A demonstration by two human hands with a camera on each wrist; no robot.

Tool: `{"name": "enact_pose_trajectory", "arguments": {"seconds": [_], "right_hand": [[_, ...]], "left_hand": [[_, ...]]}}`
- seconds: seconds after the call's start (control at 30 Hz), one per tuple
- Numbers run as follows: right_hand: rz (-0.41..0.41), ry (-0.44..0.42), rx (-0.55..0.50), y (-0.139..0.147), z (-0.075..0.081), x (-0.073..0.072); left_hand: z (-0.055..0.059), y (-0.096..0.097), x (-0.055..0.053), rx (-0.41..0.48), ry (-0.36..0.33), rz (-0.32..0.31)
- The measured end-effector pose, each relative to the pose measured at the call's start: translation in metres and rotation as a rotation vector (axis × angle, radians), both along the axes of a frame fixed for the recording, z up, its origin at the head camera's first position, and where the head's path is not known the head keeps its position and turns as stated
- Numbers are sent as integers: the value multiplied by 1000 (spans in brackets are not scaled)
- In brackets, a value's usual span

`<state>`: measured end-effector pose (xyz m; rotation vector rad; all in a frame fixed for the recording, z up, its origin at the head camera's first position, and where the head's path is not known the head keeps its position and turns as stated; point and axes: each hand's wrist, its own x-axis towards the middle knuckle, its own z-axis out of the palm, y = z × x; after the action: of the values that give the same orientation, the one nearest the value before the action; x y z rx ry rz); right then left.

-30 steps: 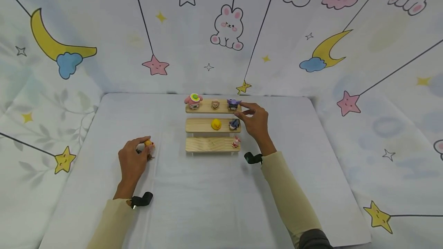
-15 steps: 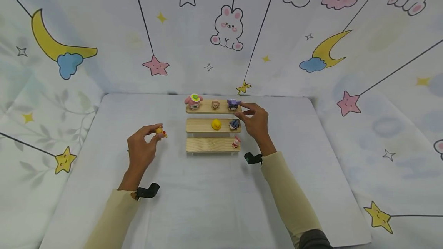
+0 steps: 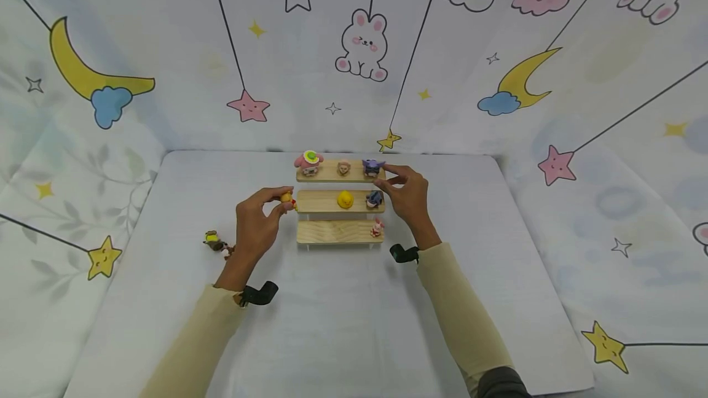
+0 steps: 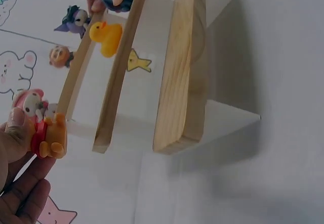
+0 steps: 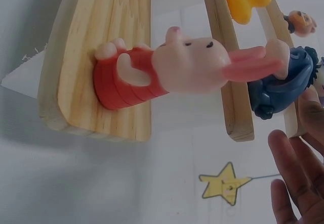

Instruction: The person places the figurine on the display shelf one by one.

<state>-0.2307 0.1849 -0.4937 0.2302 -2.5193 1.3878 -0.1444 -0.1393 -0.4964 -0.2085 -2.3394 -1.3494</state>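
My left hand (image 3: 257, 220) pinches a small orange-yellow figurine (image 4: 53, 138) in a red top, held off the table just left of the wooden display shelf (image 3: 321, 202). My right hand (image 3: 409, 192) grips the right end of the shelf's top tier with thumb and fingers, close beside a purple figurine (image 3: 373, 167). On the middle tier sit a yellow duck (image 3: 345, 199) and a blue donkey figurine (image 3: 374, 199). A pink-eared figurine in red (image 5: 131, 80) stands at the right end of the lowest tier.
A pink figurine (image 3: 310, 163) and a small brown-faced figurine (image 3: 343, 168) also stand on the top tier. More little figurines (image 3: 212, 239) lie on the white table (image 3: 332, 318) at the left, near my left wrist. A patterned cloth backdrop (image 3: 182, 48) surrounds the table.
My left hand has lifted the orange-yellow figurine from the left group and carried it right and away from me, up to the shelf's left side. My right hand has stayed put.
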Motion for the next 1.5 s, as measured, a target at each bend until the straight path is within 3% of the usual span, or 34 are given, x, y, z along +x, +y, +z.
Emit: {"name": "enact_pose_trajectory", "arguments": {"seconds": [0.37, 0.67, 0.97, 1.27, 1.5], "right_hand": [[-1, -1, 7, 0, -1, 0], [-6, -18, 3, 0, -1, 1], [-7, 5, 22, 0, -1, 0], [-11, 7, 24, 0, -2, -1], [-15, -7, 16, -1, -1, -1]], "left_hand": [[-6, 30, -15, -11, -6, -57], [-14, 38, -20, -42, -31, -45], [-14, 42, -22, -72, -4, -49], [-15, 29, -12, -39, 44, -38], [-17, 3, 2, -49, 37, 34]]}}
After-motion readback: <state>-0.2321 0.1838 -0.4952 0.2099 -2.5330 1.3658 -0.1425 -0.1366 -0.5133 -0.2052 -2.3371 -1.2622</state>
